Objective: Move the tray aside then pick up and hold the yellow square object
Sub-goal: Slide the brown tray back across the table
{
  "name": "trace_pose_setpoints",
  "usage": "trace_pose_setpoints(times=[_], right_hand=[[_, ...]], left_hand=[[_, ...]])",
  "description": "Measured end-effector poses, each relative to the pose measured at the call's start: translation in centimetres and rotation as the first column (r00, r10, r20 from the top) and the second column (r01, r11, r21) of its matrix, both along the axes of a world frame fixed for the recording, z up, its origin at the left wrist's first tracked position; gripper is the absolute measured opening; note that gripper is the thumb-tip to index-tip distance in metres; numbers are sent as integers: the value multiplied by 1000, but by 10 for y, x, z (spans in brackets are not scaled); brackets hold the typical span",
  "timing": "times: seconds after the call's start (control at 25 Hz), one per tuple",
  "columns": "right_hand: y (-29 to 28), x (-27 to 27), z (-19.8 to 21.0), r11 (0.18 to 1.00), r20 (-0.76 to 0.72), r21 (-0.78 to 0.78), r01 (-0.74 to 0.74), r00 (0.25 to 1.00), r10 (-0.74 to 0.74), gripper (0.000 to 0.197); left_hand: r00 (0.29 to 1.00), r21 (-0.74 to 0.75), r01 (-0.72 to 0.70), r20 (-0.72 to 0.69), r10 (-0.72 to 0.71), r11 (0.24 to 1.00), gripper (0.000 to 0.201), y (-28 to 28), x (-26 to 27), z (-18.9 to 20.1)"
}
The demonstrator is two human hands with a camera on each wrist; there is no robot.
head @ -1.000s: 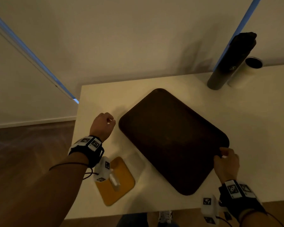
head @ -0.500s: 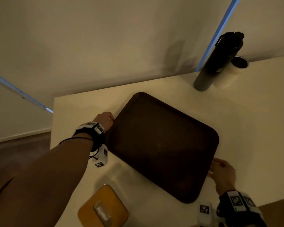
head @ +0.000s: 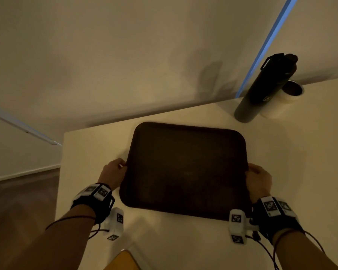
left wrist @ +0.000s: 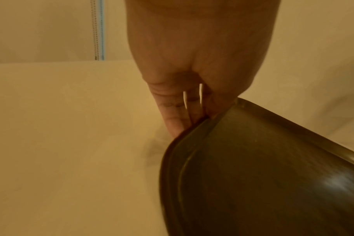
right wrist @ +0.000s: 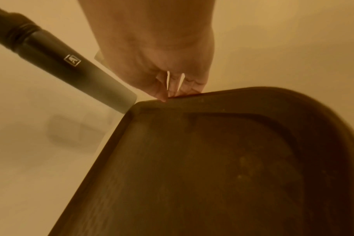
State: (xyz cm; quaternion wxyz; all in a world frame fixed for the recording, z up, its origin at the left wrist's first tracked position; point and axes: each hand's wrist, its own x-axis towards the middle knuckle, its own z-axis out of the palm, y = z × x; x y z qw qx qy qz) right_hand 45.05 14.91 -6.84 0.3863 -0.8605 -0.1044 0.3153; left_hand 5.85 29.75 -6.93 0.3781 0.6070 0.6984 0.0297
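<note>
Both hands hold the dark tray over the pale desk. The left hand grips its left edge with curled fingers; the right hand grips its right edge, fingertips at the rim. The yellow square lies on the desk at the near edge, only partly in view. A black bottle stands at the back right, touching a white cup.

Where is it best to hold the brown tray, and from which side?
Probably by the rims of its two opposite edges, one hand from each side, as the left hand and right hand grip it now: the tray is wide, flat and thin-rimmed.
</note>
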Motion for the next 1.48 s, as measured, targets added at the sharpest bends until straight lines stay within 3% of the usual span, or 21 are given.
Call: trace_pose_setpoints(times=[0.28, 0.48, 1.12, 1.48], right_hand=[[83, 23, 1, 978, 35, -51, -205, 978, 206, 46], [118, 36, 0, 969, 40, -76, -235, 970, 239, 43], [146, 39, 4, 960, 11, -62, -273, 962, 274, 40], [145, 38, 10, 923, 59, -93, -374, 923, 380, 42]], left_hand=[[981, -21, -179, 75, 180, 984, 11, 2, 6, -5], [964, -22, -240, 116, 241, 970, 12, 2, 18, -4], [945, 8, -296, 145, 292, 955, 11, 10, 25, 0], [940, -20, -307, 153, 306, 952, 12, 11, 23, 1]])
